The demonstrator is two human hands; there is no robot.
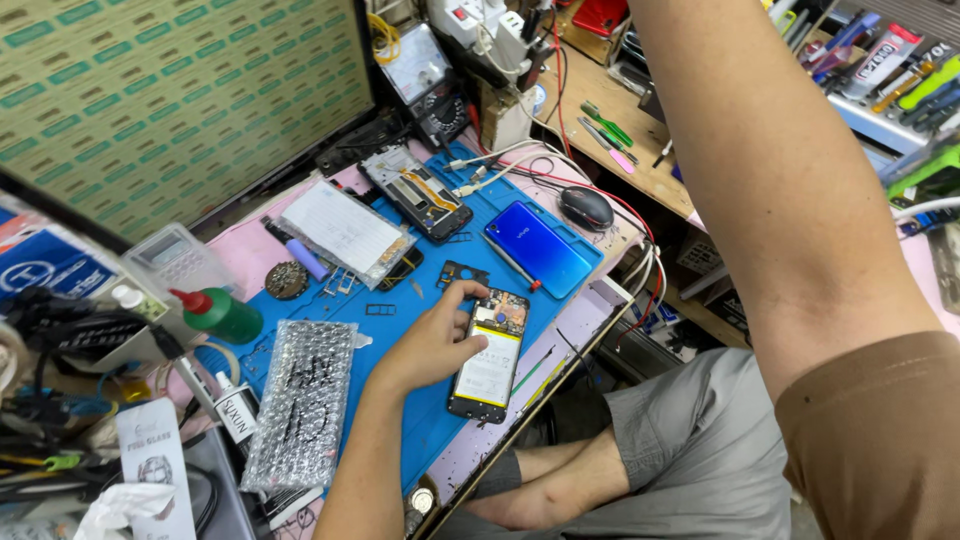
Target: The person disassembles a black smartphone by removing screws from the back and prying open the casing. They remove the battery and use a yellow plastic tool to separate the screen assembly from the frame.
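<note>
My left hand (432, 342) rests on the blue work mat (420, 420) and grips the left edge of an opened phone (490, 358), thumb near its top. The phone lies back-up with no cover, showing its circuit board and a white battery with a yellow band. My right arm reaches up across the right side of the view and its hand is out of frame. A glossy blue back cover (538, 248) lies just beyond the phone. A small black frame part (460, 273) sits by my fingertips.
A second stripped phone (418, 193) and a screen in a plastic sleeve (345, 230) lie at the mat's far end. A bubble-wrap packet (300, 400) and a green bottle (222, 315) sit to the left. A black mouse (586, 207) and cables are on the right; my knees are below the bench edge.
</note>
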